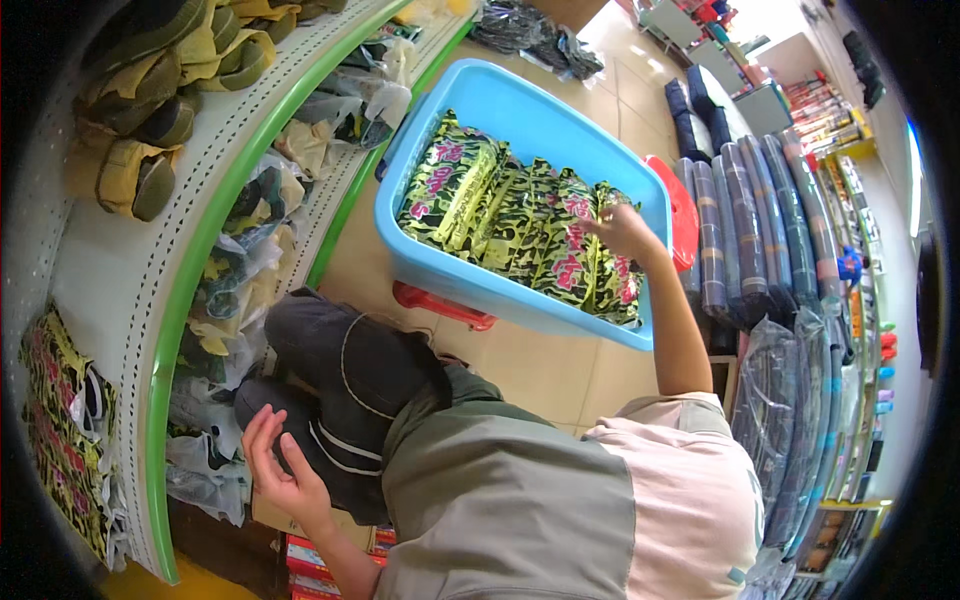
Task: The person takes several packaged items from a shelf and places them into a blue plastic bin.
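A light-blue plastic storage bin (525, 94) stands on the floor in front of me. Inside it, camouflage-print plastic packages (457, 184) with pink writing are lined up in a row. My right hand (622, 229) is over the bin at the packages on its right side, fingers bent down towards them; whether it grips one cannot be made out. Palm up and fingers apart, my left hand (281, 465) is in the air beside my knees, holding nothing. Similar camouflage packages (67, 442) lie on the white shelf to my left.
Green-edged metal shelving (217, 202) runs along my left, holding canvas shoes (142, 165) above and plastic-bagged goods (247, 247) below. A red plastic piece (673, 214) shows behind the bin. Plastic-wrapped rolls (742, 225) stand on the right. Dark bagged goods (532, 37) lie on the tiled floor ahead.
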`<state>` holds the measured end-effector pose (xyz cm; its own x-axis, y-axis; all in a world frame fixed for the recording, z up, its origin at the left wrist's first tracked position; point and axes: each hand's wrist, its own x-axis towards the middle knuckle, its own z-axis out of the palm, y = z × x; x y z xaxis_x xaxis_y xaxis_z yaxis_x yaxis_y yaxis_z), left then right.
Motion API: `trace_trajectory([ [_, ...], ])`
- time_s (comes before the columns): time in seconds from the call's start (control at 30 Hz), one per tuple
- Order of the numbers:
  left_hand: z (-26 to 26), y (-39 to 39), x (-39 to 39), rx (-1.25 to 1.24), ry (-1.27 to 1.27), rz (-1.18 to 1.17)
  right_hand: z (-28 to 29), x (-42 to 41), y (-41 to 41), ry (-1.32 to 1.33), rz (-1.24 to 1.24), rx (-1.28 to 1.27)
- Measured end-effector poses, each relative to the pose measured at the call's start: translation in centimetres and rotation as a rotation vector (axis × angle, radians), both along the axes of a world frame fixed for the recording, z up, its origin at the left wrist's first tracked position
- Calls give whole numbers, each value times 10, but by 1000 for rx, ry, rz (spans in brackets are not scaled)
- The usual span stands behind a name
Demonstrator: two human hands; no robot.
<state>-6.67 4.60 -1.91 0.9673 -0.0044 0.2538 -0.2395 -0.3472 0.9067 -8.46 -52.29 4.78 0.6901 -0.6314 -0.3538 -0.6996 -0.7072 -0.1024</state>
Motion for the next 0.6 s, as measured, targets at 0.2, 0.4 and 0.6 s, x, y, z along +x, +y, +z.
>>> trace_trajectory([
  [0.2, -6, -2, -1, -11, 19, -12, -27, -22, -6, 89, -173, -15],
  [0.4, -10, 3, -5, 4, 64, 3, -23, -9, 37, 111, -360, 311],
  [0.6, -8, 2, -6, -5, 70, 5, -32, -6, 41, 117, -338, 272],
])
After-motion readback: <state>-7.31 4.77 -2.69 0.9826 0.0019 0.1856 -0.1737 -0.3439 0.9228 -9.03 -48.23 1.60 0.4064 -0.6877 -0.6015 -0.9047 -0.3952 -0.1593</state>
